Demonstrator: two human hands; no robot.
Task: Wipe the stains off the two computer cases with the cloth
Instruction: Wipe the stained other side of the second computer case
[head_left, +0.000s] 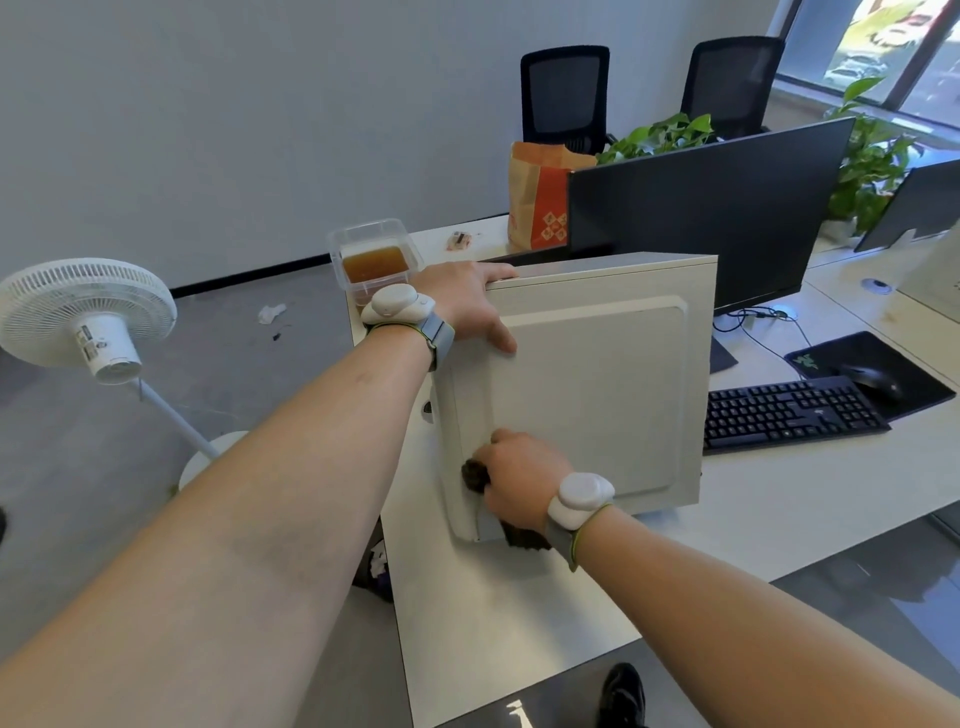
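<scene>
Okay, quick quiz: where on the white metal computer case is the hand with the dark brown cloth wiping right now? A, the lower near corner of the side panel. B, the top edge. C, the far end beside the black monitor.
A: the right hand presses the dark brown cloth against the lower near corner of the white metal computer case, while the left hand grips its top corner.

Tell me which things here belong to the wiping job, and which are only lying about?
For the job:
- computer case, steadied at its top corner by the left hand
- dark cloth, pressed on the case by the right hand

Lying about:
- keyboard
- mouse
- monitor
- paper bag
- plastic container
- fan
</scene>
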